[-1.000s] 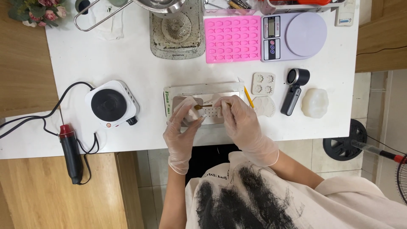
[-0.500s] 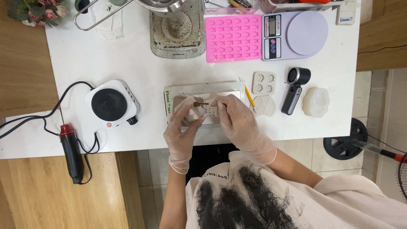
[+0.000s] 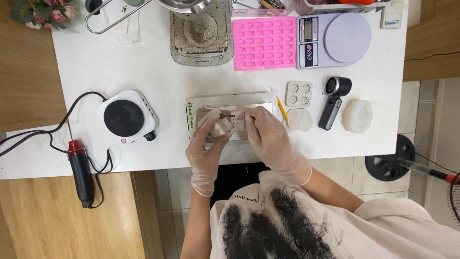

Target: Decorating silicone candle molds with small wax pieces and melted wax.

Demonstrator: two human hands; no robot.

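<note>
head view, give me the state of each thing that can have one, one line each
left hand: gloved, grip closed on a small white piece
small white piece: held up over the tray
right hand: gloved, pinching a thin brush
thin brush: tip near the white piece
tray: flat on the table
hot plate: plugged in, nothing on it
pink mould: cavities look empty
scale: platform bare, display unreadable
heat gun: lying on its side

pink mould (image 3: 264, 43) | lilac scale (image 3: 333, 39) | white table (image 3: 143, 72) | black-topped white hotplate (image 3: 126, 117)
</note>
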